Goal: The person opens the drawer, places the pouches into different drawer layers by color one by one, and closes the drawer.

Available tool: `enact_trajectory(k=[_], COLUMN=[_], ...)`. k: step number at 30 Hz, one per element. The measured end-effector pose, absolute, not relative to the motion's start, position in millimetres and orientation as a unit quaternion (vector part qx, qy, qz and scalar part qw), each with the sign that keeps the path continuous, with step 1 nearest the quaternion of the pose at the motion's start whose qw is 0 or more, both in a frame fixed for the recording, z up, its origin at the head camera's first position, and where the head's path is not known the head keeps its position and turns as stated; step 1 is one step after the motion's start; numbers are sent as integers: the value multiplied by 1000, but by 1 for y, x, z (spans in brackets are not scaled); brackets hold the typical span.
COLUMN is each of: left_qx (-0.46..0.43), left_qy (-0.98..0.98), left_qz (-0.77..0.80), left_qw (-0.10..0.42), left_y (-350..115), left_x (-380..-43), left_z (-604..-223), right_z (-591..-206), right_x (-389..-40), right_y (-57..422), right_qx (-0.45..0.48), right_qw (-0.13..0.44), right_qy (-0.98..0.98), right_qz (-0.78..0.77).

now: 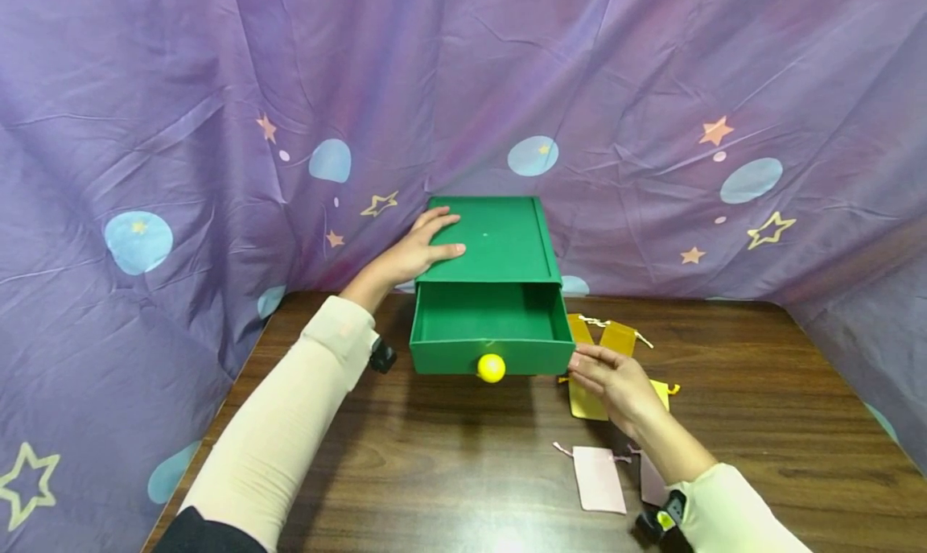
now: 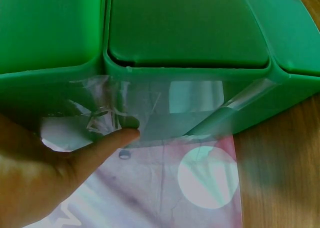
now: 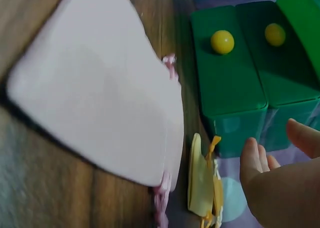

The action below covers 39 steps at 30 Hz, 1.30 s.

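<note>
Green plastic drawer cabinet [image 1: 503, 243], twelve o'clock on brown wood-grain table [image 1: 405, 472]: likely light, stiff; best hold, round yellow knob [image 1: 491, 368]. Left hand [image 1: 411, 255], ten o'clock, fingers spread atop, gripping nothing; right hand [image 1: 619, 385], four, fingers extended, empty.

What sort of room I was in, I couldn't tell: wrinkled purple fabric [image 1: 478, 62] printed with stars [image 1: 715, 132] and pale-blue ovals [image 1: 523, 162] curtained off the wood-grain table [image 1: 413, 464] behind and at both sides.

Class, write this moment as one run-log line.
left hand: rests on green rectangular plastic drawer unit | right hand: beside open green plastic drawer, contact unclear | pale pink rectangular drawstring pouches: on brown wooden table
</note>
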<state>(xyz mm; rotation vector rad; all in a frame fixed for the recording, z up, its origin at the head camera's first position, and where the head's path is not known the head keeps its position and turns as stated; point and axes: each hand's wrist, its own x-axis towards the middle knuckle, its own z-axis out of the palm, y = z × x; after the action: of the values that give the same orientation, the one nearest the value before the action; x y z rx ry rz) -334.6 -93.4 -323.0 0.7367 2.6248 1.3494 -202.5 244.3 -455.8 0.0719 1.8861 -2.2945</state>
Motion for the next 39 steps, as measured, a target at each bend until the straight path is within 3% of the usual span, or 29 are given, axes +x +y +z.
enact_trajectory(k=[39], left_qx=[244], left_qy=[863], left_qz=[440], left_qw=[47], left_y=[-93], left_x=[-334], left_z=[-323], right_z=[-474], right_x=[-249], right_y=[245], right_qx=[58], right_qw=[9], right_qy=[752], right_qz=[-657])
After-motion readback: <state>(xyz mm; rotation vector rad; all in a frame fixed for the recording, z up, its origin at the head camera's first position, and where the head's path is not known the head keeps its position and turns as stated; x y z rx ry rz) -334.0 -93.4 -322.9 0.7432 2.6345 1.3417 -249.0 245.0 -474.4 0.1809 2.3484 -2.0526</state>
